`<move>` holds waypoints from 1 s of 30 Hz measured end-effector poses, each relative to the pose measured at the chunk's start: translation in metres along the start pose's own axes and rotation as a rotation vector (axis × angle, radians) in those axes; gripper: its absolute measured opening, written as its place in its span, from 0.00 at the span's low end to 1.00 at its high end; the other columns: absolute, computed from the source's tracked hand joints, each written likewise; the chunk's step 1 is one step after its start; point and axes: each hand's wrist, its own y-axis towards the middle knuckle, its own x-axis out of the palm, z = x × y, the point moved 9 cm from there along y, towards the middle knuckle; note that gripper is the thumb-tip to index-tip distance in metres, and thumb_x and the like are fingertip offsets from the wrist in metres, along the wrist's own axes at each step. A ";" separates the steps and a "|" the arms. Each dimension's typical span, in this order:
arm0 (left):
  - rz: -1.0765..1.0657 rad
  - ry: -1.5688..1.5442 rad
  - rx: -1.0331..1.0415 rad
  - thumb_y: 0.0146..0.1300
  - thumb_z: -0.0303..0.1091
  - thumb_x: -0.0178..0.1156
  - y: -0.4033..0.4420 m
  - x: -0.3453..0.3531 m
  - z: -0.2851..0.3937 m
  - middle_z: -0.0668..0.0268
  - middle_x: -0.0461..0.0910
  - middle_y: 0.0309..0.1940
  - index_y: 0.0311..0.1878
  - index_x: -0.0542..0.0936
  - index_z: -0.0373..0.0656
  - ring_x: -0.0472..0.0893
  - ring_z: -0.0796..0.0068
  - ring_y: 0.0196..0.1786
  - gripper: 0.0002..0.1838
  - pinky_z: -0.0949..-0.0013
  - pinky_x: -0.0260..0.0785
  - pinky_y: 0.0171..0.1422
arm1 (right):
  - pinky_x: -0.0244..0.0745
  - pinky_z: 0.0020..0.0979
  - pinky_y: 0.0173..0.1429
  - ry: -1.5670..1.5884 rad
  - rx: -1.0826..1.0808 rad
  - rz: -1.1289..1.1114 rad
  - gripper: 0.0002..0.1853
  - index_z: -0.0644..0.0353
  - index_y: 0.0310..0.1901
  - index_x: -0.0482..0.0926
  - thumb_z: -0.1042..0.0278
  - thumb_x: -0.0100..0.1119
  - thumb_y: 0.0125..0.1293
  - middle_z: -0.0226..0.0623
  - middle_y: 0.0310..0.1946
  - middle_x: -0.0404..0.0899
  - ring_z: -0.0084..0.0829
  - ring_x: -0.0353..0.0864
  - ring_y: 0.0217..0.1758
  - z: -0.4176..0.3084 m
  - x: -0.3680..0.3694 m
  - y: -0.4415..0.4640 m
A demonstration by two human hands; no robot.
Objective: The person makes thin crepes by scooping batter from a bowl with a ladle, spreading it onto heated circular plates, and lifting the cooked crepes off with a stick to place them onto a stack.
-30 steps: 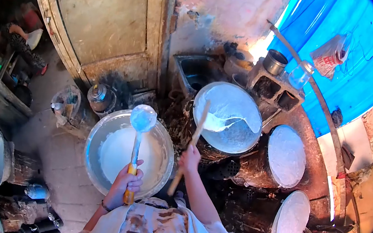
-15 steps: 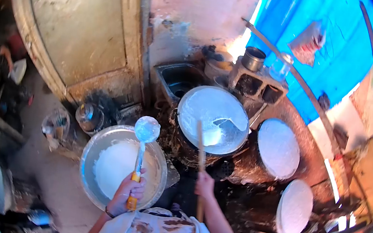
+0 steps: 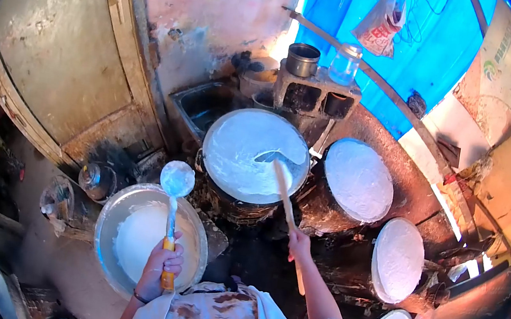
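Note:
My left hand (image 3: 162,266) is wrapped round the yellow handle of a ladle (image 3: 177,179), whose bowl is held up, coated in white. Below the ladle stands a wide metal basin (image 3: 103,249) with white batter (image 3: 140,240) in it. My right hand (image 3: 300,245) grips a long wooden stick (image 3: 287,209). Its far end rests on the round griddle (image 3: 206,165) in front of me. A white layer (image 3: 249,136) covers most of the griddle, with a dark bare patch beside the stick's end.
More round white-topped griddles (image 3: 359,179), (image 3: 398,261) curve away on the right. A cinder block (image 3: 319,92) bears a metal pot (image 3: 303,60) and a glass jar (image 3: 345,63). Behind the griddle is a sink (image 3: 201,108). A door (image 3: 58,37) stands at left.
The view has turned to the right. White now spreads over more of the griddle, and the stick has swung to a leftward slant. My left hand still holds the ladle up by the basin.

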 end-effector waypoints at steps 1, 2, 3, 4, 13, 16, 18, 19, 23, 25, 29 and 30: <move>-0.002 -0.010 0.012 0.56 0.19 0.46 0.003 0.002 0.000 0.70 0.63 0.29 0.59 0.65 0.43 0.60 0.90 0.20 0.25 0.87 0.55 0.21 | 0.61 0.29 0.06 0.041 -0.062 0.005 0.14 0.61 0.46 0.74 0.61 0.44 0.68 0.32 0.09 0.63 0.27 0.62 0.03 -0.026 -0.004 0.012; -0.005 -0.017 0.024 0.56 0.19 0.46 0.006 0.005 0.000 0.71 0.63 0.29 0.59 0.65 0.43 0.60 0.90 0.20 0.24 0.87 0.55 0.21 | 0.61 0.30 0.06 0.073 0.012 0.043 0.15 0.59 0.47 0.74 0.61 0.43 0.69 0.31 0.09 0.62 0.26 0.62 0.04 -0.023 -0.005 0.041; 0.003 -0.011 0.042 0.56 0.20 0.47 0.007 0.012 0.001 0.71 0.63 0.29 0.59 0.65 0.43 0.60 0.90 0.20 0.24 0.87 0.55 0.21 | 0.61 0.27 0.08 0.093 -0.019 0.051 0.15 0.59 0.48 0.74 0.60 0.43 0.69 0.29 0.10 0.61 0.24 0.60 0.05 -0.048 -0.004 0.049; 0.005 -0.018 0.038 0.56 0.20 0.47 0.011 0.014 -0.003 0.71 0.63 0.29 0.59 0.65 0.43 0.60 0.90 0.20 0.24 0.87 0.55 0.21 | 0.61 0.26 0.08 0.153 0.005 0.028 0.16 0.55 0.51 0.75 0.60 0.45 0.68 0.27 0.10 0.60 0.21 0.60 0.06 -0.062 0.003 0.059; -0.013 -0.011 -0.042 0.57 0.19 0.46 0.019 0.016 -0.011 0.71 0.64 0.29 0.61 0.64 0.44 0.60 0.90 0.19 0.26 0.88 0.55 0.20 | 0.52 0.26 0.09 0.734 0.243 0.214 0.20 0.52 0.24 0.66 0.46 0.52 0.64 0.25 0.10 0.56 0.22 0.55 0.07 -0.036 0.077 -0.016; -0.019 0.000 -0.051 0.57 0.19 0.46 0.028 0.025 -0.011 0.71 0.64 0.29 0.61 0.64 0.44 0.59 0.90 0.18 0.26 0.87 0.56 0.19 | 0.53 0.23 0.13 0.824 0.179 -0.053 0.14 0.53 0.42 0.77 0.53 0.52 0.66 0.25 0.13 0.60 0.20 0.57 0.10 -0.077 0.125 -0.027; -0.028 0.013 -0.065 0.57 0.19 0.47 0.030 0.029 -0.011 0.71 0.64 0.29 0.61 0.64 0.44 0.60 0.90 0.18 0.25 0.87 0.56 0.19 | 0.51 0.22 0.13 0.699 0.152 -0.109 0.13 0.54 0.39 0.76 0.52 0.54 0.65 0.24 0.13 0.59 0.19 0.57 0.10 -0.085 0.114 -0.005; -0.047 0.018 -0.067 0.57 0.19 0.47 0.032 0.032 -0.012 0.72 0.64 0.29 0.61 0.64 0.44 0.60 0.90 0.18 0.26 0.87 0.56 0.19 | 0.50 0.22 0.13 0.681 0.114 -0.086 0.12 0.53 0.36 0.76 0.52 0.55 0.64 0.24 0.13 0.58 0.18 0.57 0.11 -0.087 0.094 0.001; -0.087 0.067 -0.066 0.56 0.20 0.48 0.030 0.028 -0.011 0.71 0.64 0.29 0.61 0.63 0.44 0.60 0.91 0.19 0.26 0.87 0.55 0.19 | 0.50 0.22 0.12 0.829 0.166 0.057 0.13 0.51 0.31 0.70 0.52 0.51 0.66 0.24 0.12 0.58 0.19 0.55 0.09 -0.050 0.061 0.000; -0.069 0.103 -0.062 0.56 0.20 0.48 0.030 0.032 -0.008 0.71 0.64 0.29 0.61 0.63 0.44 0.60 0.91 0.19 0.27 0.87 0.54 0.19 | 0.49 0.23 0.12 0.757 0.243 0.014 0.13 0.51 0.33 0.69 0.51 0.50 0.67 0.24 0.12 0.57 0.20 0.55 0.09 -0.048 0.090 -0.025; -0.146 0.256 -0.087 0.53 0.21 0.52 0.039 0.047 0.006 0.70 0.65 0.27 0.61 0.62 0.42 0.60 0.90 0.17 0.29 0.88 0.53 0.17 | 0.48 0.22 0.12 0.744 0.218 -0.213 0.12 0.52 0.30 0.70 0.54 0.53 0.66 0.24 0.12 0.59 0.19 0.55 0.09 -0.071 0.101 -0.023; -0.143 0.255 -0.083 0.53 0.21 0.52 0.044 0.047 0.013 0.70 0.65 0.27 0.61 0.62 0.42 0.60 0.90 0.17 0.29 0.88 0.53 0.17 | 0.47 0.21 0.12 0.651 0.153 -0.194 0.11 0.52 0.32 0.71 0.56 0.53 0.66 0.24 0.13 0.59 0.19 0.55 0.09 -0.075 0.085 -0.008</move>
